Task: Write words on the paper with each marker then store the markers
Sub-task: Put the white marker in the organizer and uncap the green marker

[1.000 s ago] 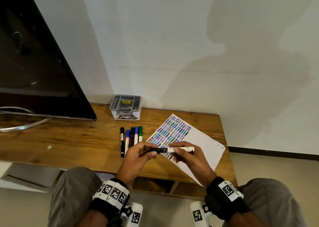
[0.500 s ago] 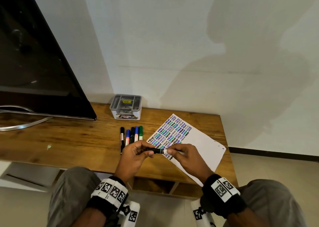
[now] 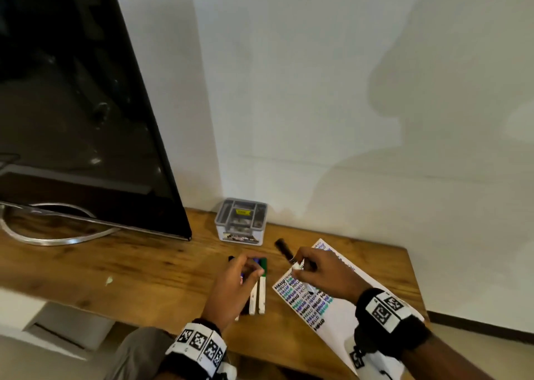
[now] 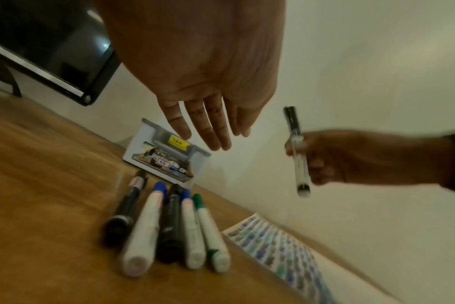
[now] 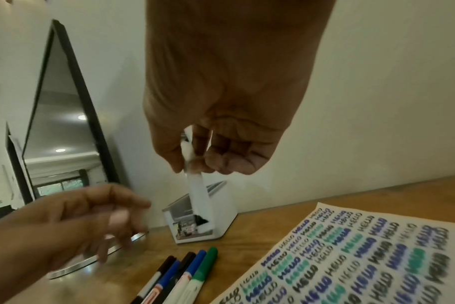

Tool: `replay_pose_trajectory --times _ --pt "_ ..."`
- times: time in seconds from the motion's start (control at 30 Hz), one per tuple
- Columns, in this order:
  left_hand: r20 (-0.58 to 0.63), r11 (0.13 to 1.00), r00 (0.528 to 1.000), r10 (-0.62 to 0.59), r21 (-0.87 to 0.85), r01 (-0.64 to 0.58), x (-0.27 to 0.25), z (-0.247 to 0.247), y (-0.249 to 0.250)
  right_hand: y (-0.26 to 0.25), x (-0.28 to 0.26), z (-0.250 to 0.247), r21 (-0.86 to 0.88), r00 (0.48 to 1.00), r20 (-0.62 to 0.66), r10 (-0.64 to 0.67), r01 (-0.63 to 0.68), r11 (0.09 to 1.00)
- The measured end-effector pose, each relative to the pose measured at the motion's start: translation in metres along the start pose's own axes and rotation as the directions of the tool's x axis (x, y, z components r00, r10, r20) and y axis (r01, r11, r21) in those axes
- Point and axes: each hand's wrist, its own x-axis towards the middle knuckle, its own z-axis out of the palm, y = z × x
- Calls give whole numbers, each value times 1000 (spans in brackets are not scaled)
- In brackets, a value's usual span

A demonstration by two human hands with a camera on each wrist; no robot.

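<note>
Above paper (image 3: 344, 313) lettered "HELLO", right hand (image 3: 323, 275) gripping black-capped marker (image 3: 284, 251), left hand (image 3: 234, 290) relaxed, empty.

The paper (image 5: 364, 257) bears "HELLO" over and over (black, blue, green).

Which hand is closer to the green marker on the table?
Left. The left hand hovers just over the row beside the green marker; the right hand is off to its right over the paper, gripping a black-capped marker.

Wooden table (image 3: 150, 278): TV stand (image 3: 55, 235) far left, organizer box (image 3: 241, 223) far centre, five markers (image 3: 257, 293), written paper (image 3: 341, 307) right.
</note>
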Motion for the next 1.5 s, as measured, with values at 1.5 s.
replay_pose_trajectory --times 1.5 --pt "62 834 998 11 550 -43 27 4 -58 13 92 56 -57 955 -108 275 -282 958"
